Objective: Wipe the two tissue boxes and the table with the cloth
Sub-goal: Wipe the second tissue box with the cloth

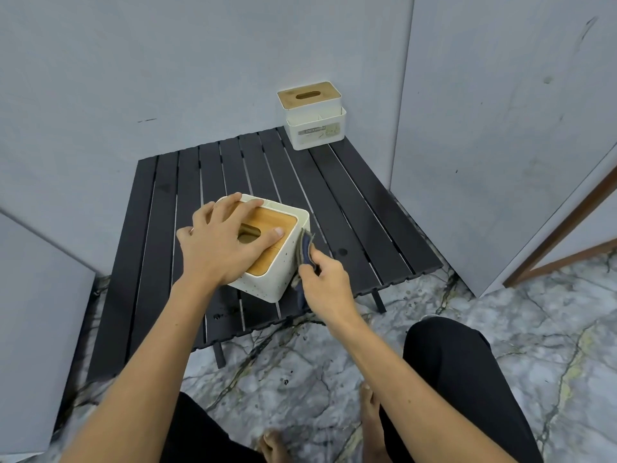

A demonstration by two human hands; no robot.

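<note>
A white tissue box (280, 262) with a wooden lid sits near the front of the low black slatted table (350, 202). My left hand (220, 243) lies flat on its lid, fingers spread and straight, thumb by the slot. My right hand (325, 285) pinches a folded dark cloth (305, 250) and holds it against the box's right side wall. A second white tissue box (314, 116) with a wooden lid stands at the table's far right corner.
Grey walls close in behind and to the right of the table. A grey panel stands at the left. A wooden frame (564, 228) leans at the right. My knees and bare feet are on the marble floor (334, 362) in front.
</note>
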